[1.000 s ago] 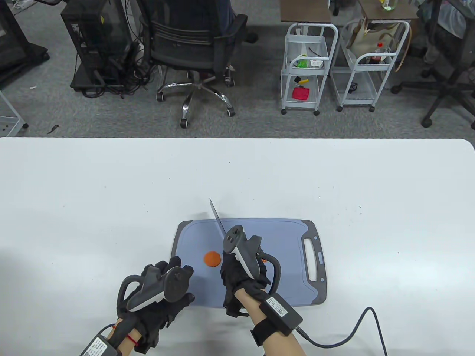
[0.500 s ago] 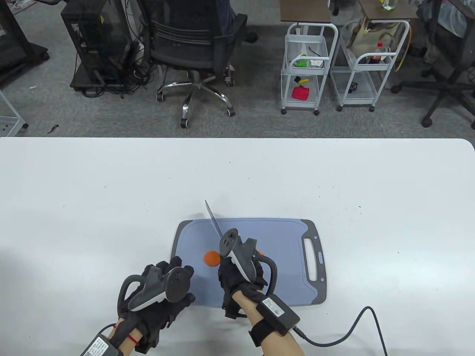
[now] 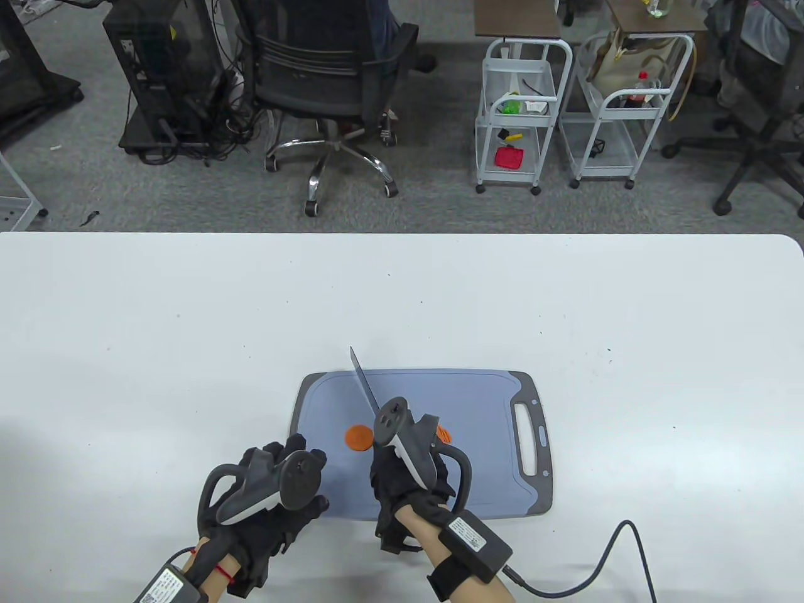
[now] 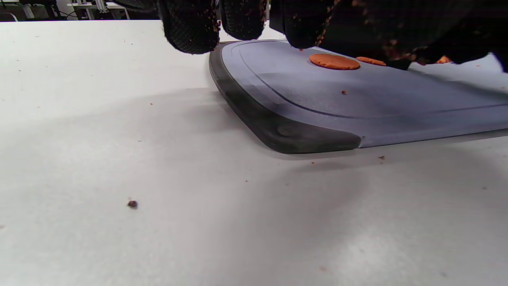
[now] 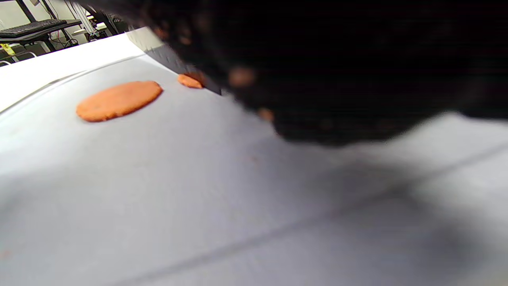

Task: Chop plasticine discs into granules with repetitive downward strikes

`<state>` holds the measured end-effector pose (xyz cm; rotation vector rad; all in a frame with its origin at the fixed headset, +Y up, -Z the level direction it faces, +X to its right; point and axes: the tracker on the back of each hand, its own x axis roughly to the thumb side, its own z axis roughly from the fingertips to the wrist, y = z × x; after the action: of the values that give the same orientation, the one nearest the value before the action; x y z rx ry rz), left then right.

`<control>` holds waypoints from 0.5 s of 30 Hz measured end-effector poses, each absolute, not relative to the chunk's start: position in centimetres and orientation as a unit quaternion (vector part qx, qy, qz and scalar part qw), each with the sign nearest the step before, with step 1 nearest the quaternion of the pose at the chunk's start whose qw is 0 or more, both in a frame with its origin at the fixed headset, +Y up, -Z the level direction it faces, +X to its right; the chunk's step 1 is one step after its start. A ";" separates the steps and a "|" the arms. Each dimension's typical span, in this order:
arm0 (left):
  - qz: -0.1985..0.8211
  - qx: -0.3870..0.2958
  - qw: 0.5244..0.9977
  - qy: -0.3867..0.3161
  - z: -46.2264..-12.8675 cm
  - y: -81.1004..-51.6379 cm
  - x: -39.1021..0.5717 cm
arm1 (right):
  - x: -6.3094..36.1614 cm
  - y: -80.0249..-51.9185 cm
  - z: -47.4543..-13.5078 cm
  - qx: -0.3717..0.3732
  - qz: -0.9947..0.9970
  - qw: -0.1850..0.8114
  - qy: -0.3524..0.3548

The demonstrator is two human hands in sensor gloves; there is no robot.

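Note:
A flat orange plasticine disc [image 3: 358, 438] lies on the blue-grey cutting board [image 3: 483, 421], left of centre. My right hand [image 3: 394, 468] grips a knife whose blade [image 3: 364, 380] points away and to the left, just right of the disc. More orange plasticine [image 3: 445, 432] shows behind the right hand. My left hand [image 3: 295, 474] rests at the board's near left corner, holding nothing. The left wrist view shows the disc [image 4: 334, 61] beyond my fingertips [image 4: 189, 29]. The right wrist view shows the disc [image 5: 118, 100], a small piece [image 5: 189, 81] and the blade [image 5: 168, 57] beside it.
The board's handle slot [image 3: 525, 440] is at its right end. A cable [image 3: 597, 565] runs from my right wrist across the near right of the white table [image 3: 188, 326]. Small crumbs [image 4: 132, 204] lie on the table near the board.
The knife tip has come down and slightly nearer, and my right hand has shifted a little towards me. The left hand and the disc have not moved.

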<state>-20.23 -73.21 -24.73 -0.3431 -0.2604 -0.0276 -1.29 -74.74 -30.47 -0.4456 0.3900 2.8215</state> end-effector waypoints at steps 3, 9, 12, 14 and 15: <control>-0.012 -0.170 0.977 -0.129 -24.7 -73.2 -20.3 | -1.1 -74.4 -31.7 -0.147 0.969 0.134 0.143; -0.014 -0.173 0.976 -0.128 -24.9 -73.3 -20.3 | 0.6 -73.2 -29.6 -0.143 0.973 0.141 0.116; -0.020 -0.177 0.975 -0.131 -24.8 -73.5 -20.1 | 0.8 -74.3 -29.4 -0.145 0.971 0.126 0.141; -0.021 -0.178 0.975 -0.133 -24.7 -73.5 -20.0 | 0.6 -74.6 -29.4 -0.151 0.970 0.134 0.137; -0.022 -0.179 0.974 -0.134 -24.7 -73.6 -20.0 | 0.7 -74.7 -29.7 -0.151 0.971 0.128 0.135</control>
<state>-19.96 -73.56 -24.71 -0.3611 -0.2702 -0.0439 0.72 -74.69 -29.69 -0.4400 0.3935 2.8230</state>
